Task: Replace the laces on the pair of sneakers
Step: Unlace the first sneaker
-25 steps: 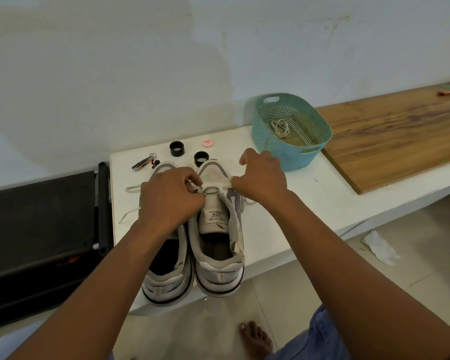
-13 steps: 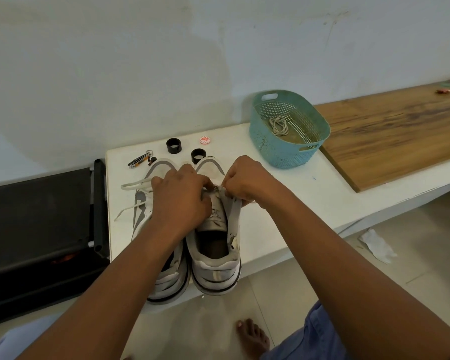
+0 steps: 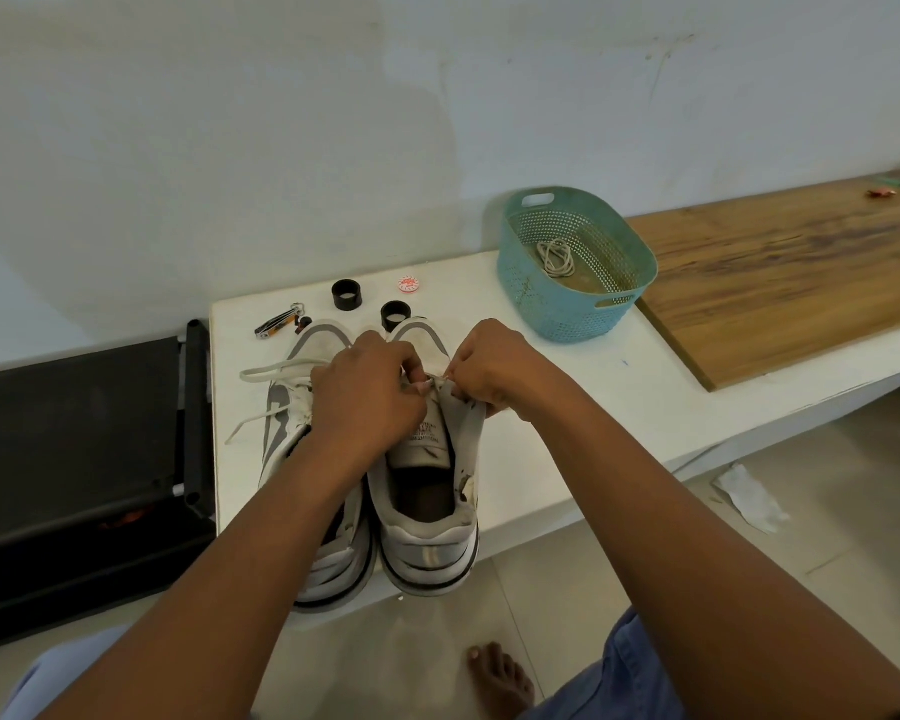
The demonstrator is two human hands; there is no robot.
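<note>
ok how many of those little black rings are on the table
2. One black ring stands near the table's back edge, left of the red-and-white cap. The other black ring sits nearer, just beyond the right sneaker's toe. The hands and sneakers could hide more.

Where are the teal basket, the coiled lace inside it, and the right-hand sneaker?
teal basket (image 3: 567, 309): head view, on its perforated front wall.
coiled lace (image 3: 557, 258): head view, on the middle of the bundle lying in the basket.
right-hand sneaker (image 3: 430, 550): head view, on its heel panel, nearest the camera.
</note>
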